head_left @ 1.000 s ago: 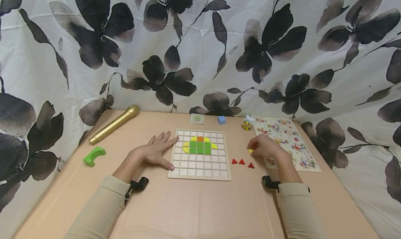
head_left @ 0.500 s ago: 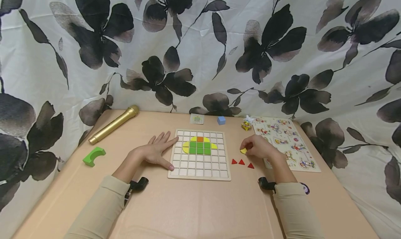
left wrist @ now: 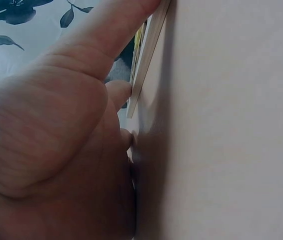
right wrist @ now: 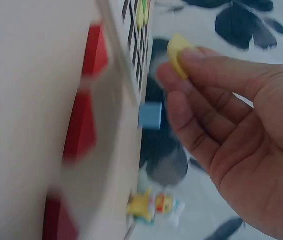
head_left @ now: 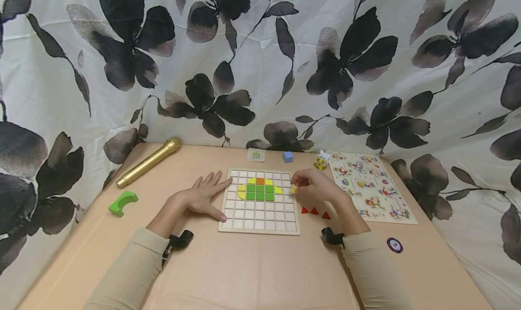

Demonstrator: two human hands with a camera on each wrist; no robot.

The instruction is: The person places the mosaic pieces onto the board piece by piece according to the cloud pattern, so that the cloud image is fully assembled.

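A white grid board lies mid-table, with green squares, an orange square and yellow rounded pieces set in its cells. My left hand rests with spread fingers at the board's left side, thumb and index finger on its edge. Between thumb and fingers my right hand pinches a small yellow rounded piece, at the board's right edge in the head view. Three red triangles lie on the table just below that hand.
Behind the board are a small pattern card, a blue cube and a little yellow figurine. A picture board and a dark round disc lie right; a gold microphone and green arch block lie left.
My right hand has moved left with the yellow piece, from beside the picture board to the grid board's right edge. The dark disc has come into full view. My left hand stays put.
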